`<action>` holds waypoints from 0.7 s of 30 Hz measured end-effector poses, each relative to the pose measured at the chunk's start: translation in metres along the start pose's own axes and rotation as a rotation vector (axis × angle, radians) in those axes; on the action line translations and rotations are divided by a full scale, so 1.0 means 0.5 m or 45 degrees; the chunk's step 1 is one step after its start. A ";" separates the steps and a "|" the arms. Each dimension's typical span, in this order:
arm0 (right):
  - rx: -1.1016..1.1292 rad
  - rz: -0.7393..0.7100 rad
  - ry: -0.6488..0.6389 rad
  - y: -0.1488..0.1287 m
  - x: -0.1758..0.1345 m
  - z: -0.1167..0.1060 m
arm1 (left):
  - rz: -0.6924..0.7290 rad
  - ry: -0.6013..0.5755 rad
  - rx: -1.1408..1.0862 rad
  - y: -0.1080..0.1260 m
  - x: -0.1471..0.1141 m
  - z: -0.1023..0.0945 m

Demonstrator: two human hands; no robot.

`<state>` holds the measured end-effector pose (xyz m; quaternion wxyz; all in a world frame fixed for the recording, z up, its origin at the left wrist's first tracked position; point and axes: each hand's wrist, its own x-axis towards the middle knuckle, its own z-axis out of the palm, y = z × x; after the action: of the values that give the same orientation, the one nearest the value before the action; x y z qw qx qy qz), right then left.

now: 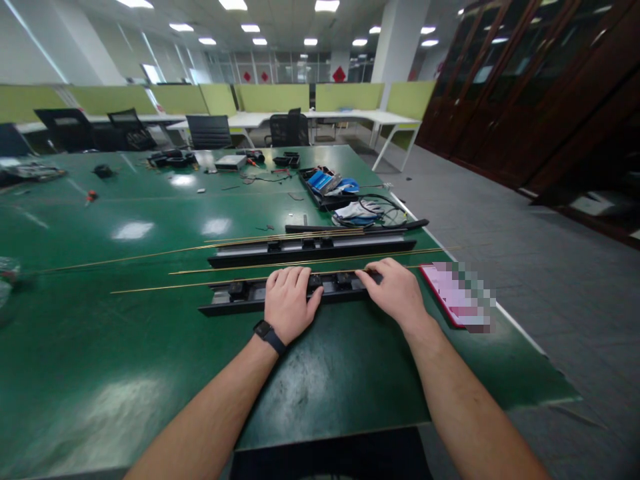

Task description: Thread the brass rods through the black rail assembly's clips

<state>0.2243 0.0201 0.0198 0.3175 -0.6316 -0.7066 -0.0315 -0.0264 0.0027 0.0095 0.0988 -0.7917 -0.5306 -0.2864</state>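
A long black channel rail with a silvery inside lies crosswise on the green table. Several small black blocks sit along its channel, one of them near the left end. My left hand, a dark watch on its wrist, is laid over the middle of this rail with its fingers curled over the far side. At the rail's right end, my right hand pinches a thin brass-coloured rod between thumb and forefinger. This rod runs along the far edge of the rail and sticks out well past its left end.
Beyond lies a second black rail with more brass rods around it. A red-edged board, partly blurred out, is at right. Farther back are a black tray with blue packets, gloves and cables. The table's right edge is nearby.
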 end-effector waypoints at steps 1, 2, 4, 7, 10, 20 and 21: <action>0.011 -0.006 0.016 -0.002 -0.001 0.001 | -0.001 0.002 -0.002 0.000 0.000 0.000; 0.025 -0.017 0.033 -0.003 -0.002 0.002 | -0.002 0.003 -0.005 0.001 0.000 0.000; 0.053 -0.049 0.053 -0.005 -0.004 0.006 | -0.001 -0.001 -0.009 0.001 0.001 -0.001; 0.083 -0.080 0.037 -0.005 -0.005 0.013 | -0.006 -0.008 -0.009 0.002 0.001 -0.002; 0.090 -0.071 0.023 -0.004 -0.005 0.014 | -0.007 -0.011 -0.006 0.003 0.001 -0.003; 0.070 -0.065 0.020 -0.008 -0.006 0.012 | 0.002 -0.004 0.000 0.002 0.001 0.000; 0.065 -0.064 0.020 -0.007 -0.006 0.012 | 0.005 -0.005 -0.001 0.002 0.001 0.000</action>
<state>0.2184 0.0194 0.0146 0.3381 -0.6051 -0.7203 -0.0264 -0.0256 0.0025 0.0099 0.0982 -0.7932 -0.5293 -0.2848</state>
